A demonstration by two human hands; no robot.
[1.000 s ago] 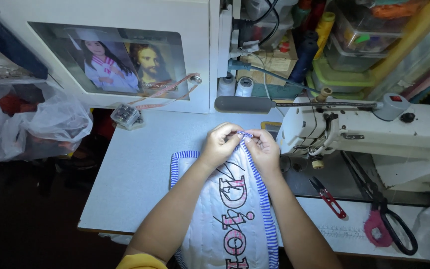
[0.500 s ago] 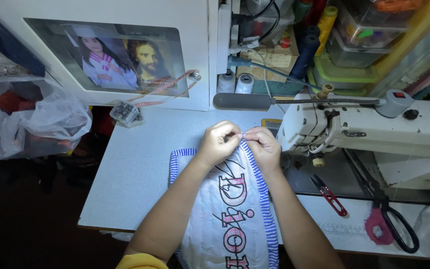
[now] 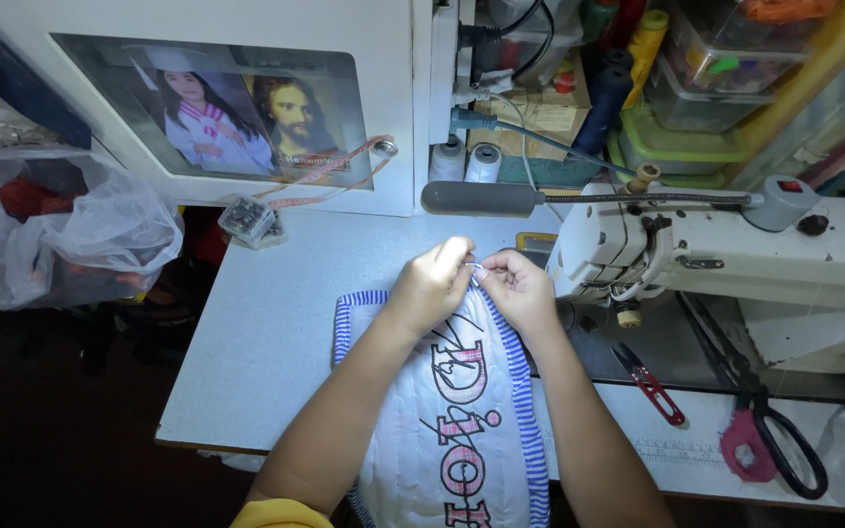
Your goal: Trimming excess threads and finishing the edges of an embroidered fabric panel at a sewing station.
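Observation:
A white quilted cloth piece [image 3: 447,420] with blue-and-white striped edging and pink stitched letters lies on the pale table [image 3: 276,323], running from the near edge toward the middle. My left hand [image 3: 429,286] and my right hand [image 3: 519,289] meet at its far end. Both pinch the striped edging at the top corner, fingertips touching. The pinched spot itself is mostly hidden by my fingers.
A white sewing machine [image 3: 735,254] stands right of my hands with a grey lamp arm [image 3: 486,198] over the table. Red snips [image 3: 649,383] and large scissors [image 3: 760,430] lie at the right. A small clear box [image 3: 249,222] and a plastic bag [image 3: 61,235] are at the left.
My hands have stayed at the cloth's far end, with only small finger movements on the edging. The cloth has not shifted.

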